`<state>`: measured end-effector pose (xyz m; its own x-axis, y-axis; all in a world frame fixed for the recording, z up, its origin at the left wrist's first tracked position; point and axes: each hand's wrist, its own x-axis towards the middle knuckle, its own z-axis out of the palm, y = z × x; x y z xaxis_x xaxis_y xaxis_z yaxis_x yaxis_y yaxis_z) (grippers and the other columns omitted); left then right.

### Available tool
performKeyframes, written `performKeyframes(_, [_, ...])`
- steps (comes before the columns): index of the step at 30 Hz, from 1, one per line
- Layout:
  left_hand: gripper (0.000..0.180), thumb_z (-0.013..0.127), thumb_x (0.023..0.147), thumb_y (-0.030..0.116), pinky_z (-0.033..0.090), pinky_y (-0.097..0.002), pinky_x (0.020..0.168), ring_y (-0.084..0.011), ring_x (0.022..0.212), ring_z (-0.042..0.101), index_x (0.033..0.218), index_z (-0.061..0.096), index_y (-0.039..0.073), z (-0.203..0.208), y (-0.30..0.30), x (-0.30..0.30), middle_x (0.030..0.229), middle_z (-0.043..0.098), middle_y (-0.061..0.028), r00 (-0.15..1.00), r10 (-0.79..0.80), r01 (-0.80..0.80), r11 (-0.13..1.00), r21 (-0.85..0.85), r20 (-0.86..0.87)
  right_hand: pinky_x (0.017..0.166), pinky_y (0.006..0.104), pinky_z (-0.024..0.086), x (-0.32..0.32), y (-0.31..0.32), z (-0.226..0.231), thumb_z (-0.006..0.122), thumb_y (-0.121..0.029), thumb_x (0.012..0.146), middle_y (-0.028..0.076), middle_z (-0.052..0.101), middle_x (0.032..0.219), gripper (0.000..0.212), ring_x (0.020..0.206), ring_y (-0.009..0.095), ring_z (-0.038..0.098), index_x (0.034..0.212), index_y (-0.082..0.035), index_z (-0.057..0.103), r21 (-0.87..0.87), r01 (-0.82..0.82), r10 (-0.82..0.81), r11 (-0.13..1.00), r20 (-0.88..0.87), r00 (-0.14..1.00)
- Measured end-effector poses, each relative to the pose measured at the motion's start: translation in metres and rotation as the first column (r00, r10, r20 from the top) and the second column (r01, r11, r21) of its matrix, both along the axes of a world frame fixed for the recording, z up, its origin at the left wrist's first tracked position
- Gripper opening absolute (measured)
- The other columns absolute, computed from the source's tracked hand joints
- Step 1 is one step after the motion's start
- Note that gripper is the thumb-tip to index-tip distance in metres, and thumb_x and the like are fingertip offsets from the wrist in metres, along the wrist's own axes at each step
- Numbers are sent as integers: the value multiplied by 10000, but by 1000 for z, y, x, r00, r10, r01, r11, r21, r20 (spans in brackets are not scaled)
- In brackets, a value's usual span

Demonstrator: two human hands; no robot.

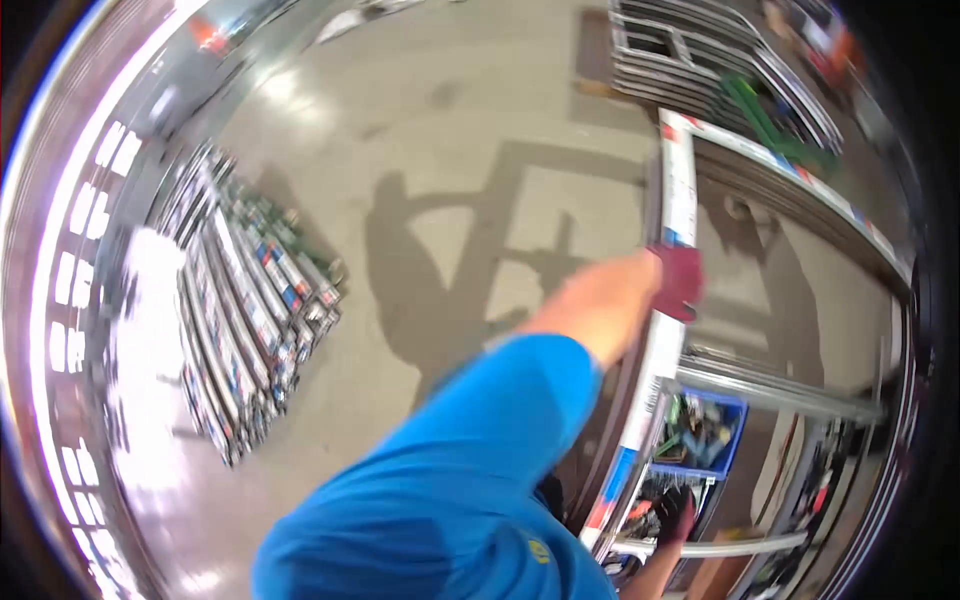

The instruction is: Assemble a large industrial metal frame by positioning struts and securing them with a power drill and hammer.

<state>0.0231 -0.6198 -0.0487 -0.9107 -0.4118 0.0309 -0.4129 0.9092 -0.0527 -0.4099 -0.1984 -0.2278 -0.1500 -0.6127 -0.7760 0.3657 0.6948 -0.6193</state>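
Note:
A large rectangular frame (678, 195) with white, red and blue film on its faces stands in front of me on the right. My left hand (680, 283), in a dark red glove, is closed around its near long side. My left arm, in a blue sleeve, stretches out to it. Lower down, my right hand (675, 515), in a dark red and black glove, is over a tray of small tools (640, 520) inside the frame's outline. Its fingers look apart, with nothing visible in them. Beside it sits a blue crate (738, 430) of mixed parts.
Metal rails (780, 388) cross beneath the frame. More stacked frames (690, 50) stand at the far right, with a green support (755, 115) next to them. On the left lies a large bundle of long profiles (235, 310). Shadows fall across the concrete floor (440, 130).

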Motion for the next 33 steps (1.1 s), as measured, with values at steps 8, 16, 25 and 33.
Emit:
performKeyframes(8, [663,761,828,503,351,-600,1203,-385,1350,526,1324,614,88,-72,276,114,1378,593,-171,613,373,-311,924,221,-696,959,439,602,193,-34,269,747,-324,984,221,692,1312,624,1016,327,734,1498,-25,557,-513,-301,-226,804,-731,644])
performKeyframes(16, [514,465,1041,466,477,-512,1127,-385,1296,634,1314,699,98,-296,954,555,1320,699,-218,-776,429,-427,-897,114,462,826,287,546,572,-91,288,663,-269,1022,71,712,1106,434,970,138,669,1386,-37,624,-402,-850,594,341,-608,527])
performKeyframes(25, [423,570,1054,351,538,-426,863,-344,965,713,1101,722,-40,-95,1156,557,1042,754,-232,-955,-235,95,-818,568,-179,806,343,590,962,3,137,699,-376,1002,99,714,1181,521,995,181,708,1389,-37,619,-26,-830,790,-558,-322,-521])
performKeyframes(33, [352,628,984,318,533,-529,920,-389,1144,662,1205,704,54,-260,972,247,1322,645,-227,-677,-259,726,-390,567,689,817,430,600,1341,65,-91,746,-478,952,120,688,1236,615,1016,240,703,1375,-55,604,-74,-860,859,-505,-132,-494])
